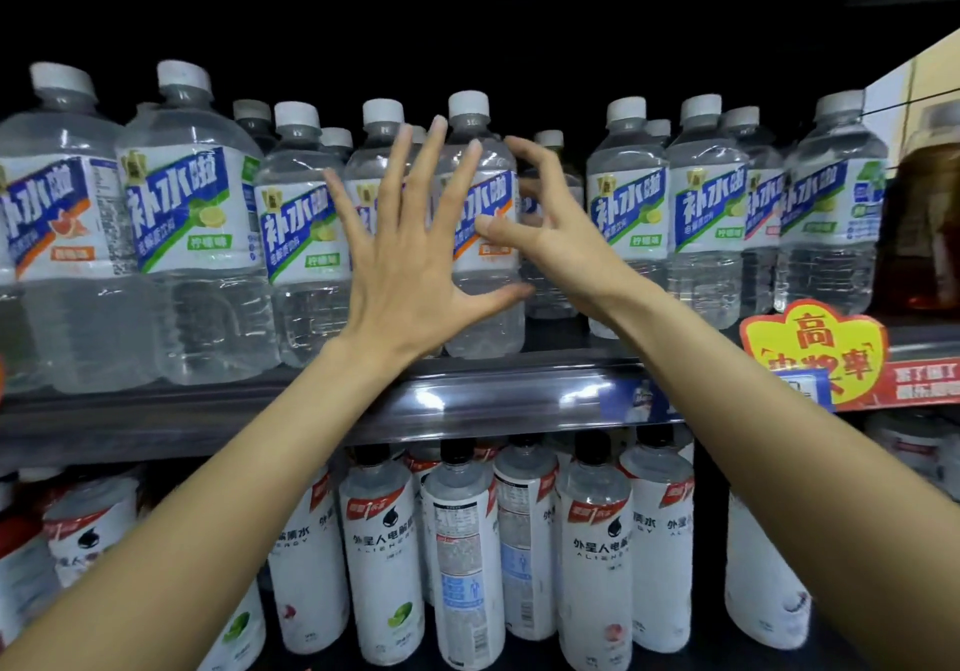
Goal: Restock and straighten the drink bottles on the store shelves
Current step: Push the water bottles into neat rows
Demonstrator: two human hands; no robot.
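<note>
A: Upper shelf (493, 400), left to right?

B: Clear ribbed plastic drink bottles (192, 223) with grey-white screw caps and glossy blue-and-white labels. The left and right groups stand upright, mostly label-forward. At centre frame one orange-trimmed bottle (485, 233) sits at the shelf lip, between the hands.

A: Hands?

B: Left hand (410, 254) spread wide, fingers straight, flat against the centre bottles. Right hand (545, 223) fingers curled at that bottle's right side; whether they grip it, I cannot tell.

A: Lower shelf?

B: Slim white-sleeved bottles (382, 556) with black caps; one at centre (462, 566) shows its back panel.

A: Progress?

B: Partway, in my judgement: a gap right of centre, lower row unstraightened.
</note>
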